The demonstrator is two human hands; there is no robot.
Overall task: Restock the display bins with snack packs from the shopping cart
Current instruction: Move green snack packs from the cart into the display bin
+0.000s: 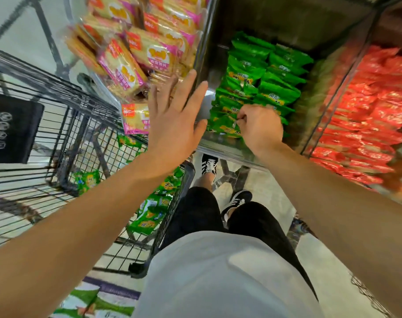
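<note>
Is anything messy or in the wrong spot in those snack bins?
Yes. The pink-and-orange biscuit packs in the left clear bin lie jumbled at all angles, and one pokes over the front edge above the black wire shopping cart. The green snack packs stand in tidy rows.

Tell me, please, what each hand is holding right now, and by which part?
The left hand is open and holds nothing. The right hand pinches the edge of a green snack pack at the front of the middle bin.
</note>
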